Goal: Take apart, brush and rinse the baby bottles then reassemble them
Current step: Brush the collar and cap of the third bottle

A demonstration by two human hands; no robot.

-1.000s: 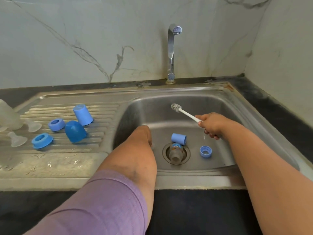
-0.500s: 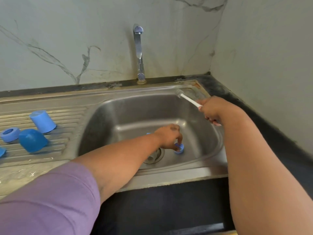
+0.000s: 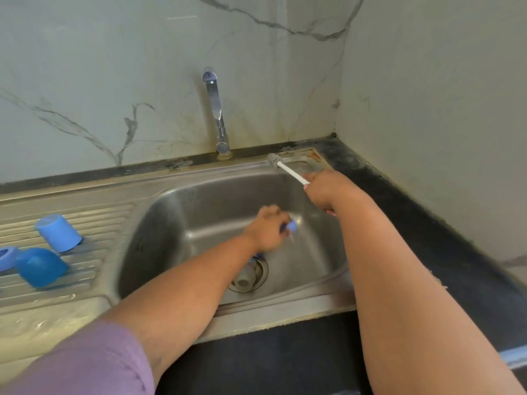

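The step in hand appears to be brushing the parts: the left hand pinches a small blue plastic screw ring above the stainless steel sink basin, while the right hand grips the white-handled bottle brush, grey bristle head raised toward the back rim. The next move likely calls for bringing brush and ring together, possibly under the chrome tap, which shows no water. A clear bottle body lies on the drain; a blue cylindrical cap, a blue domed cap and another blue ring rest on the ribbed drainboard, beneath marble-patterned walls and beside a dark countertop.
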